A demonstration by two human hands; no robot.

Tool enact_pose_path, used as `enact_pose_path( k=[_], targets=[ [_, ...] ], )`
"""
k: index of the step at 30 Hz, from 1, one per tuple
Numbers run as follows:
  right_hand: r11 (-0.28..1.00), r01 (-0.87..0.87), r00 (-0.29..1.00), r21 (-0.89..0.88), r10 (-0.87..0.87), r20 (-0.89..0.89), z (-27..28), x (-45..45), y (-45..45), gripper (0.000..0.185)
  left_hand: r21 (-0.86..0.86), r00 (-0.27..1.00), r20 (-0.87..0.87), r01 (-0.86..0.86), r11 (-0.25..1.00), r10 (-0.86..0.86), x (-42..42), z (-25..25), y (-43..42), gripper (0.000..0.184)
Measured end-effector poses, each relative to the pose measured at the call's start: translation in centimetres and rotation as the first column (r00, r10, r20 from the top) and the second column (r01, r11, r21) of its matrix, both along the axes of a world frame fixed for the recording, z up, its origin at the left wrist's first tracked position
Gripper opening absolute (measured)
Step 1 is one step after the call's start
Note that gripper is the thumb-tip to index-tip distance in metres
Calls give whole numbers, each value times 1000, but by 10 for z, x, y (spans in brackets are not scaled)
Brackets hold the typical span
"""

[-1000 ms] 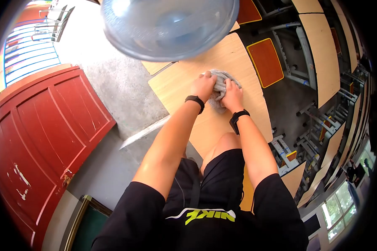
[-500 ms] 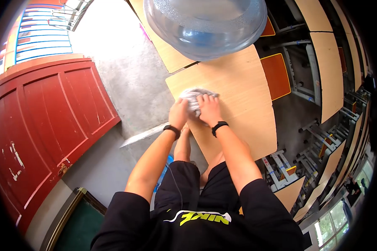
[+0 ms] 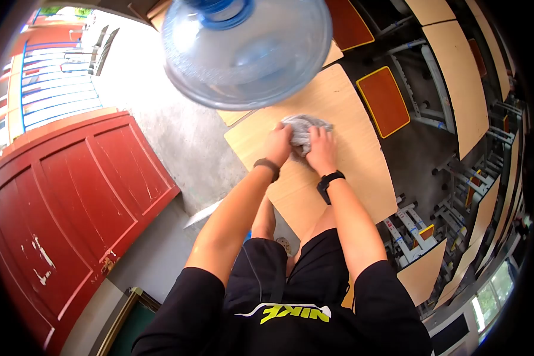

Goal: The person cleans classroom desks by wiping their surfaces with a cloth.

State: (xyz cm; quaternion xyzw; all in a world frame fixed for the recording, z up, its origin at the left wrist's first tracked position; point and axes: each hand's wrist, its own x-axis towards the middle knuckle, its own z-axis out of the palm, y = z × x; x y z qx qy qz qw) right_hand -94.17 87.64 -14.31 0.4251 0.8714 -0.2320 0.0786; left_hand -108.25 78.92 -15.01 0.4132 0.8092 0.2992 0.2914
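A crumpled grey cloth (image 3: 302,129) lies on the light wooden desk (image 3: 356,160) in front of me. My left hand (image 3: 278,144) is closed round the cloth's left side. On its right side, my right hand (image 3: 322,149) presses and grips it, the fingers bent over the fabric. A dark band is on each wrist. Just beyond the hands a large clear blue water bottle (image 3: 249,59) fills the top of the view and hides the far part of the desk.
At the left stands a red door (image 3: 83,219) with chipped paint. Orange-red seats (image 3: 383,102) with yellow edges and further desks (image 3: 457,83) are on the right. A green board (image 3: 130,326) with a frame shows at the lower left, and blue railings (image 3: 59,86) at the upper left.
From one second ago to half a second ago, both hands and the cloth went towards the desk's left edge. Now they are back nearer its middle. The view has also shifted, and the bottle's blue neck shows.
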Motion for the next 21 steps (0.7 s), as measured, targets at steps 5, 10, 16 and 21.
enact_pose_path(
  k=[5,10,16,21],
  targets=[
    [979,189,972,-79,-175,158,5,9,50,51,-88,966,-161,192,977,-204,13,-17,81,9],
    [975,206,952,-79,-181,248,0,5,53,55,-146,919,-83,370,917,-385,-7,-11,88,11],
    [977,180,933,-115,-132,335,6,-4,67,63,-201,917,-14,387,900,-398,-13,-10,100,13],
    [984,118,942,-135,-68,330,5,-5,87,60,-174,918,76,397,901,-389,-21,-10,115,10]
  ],
)
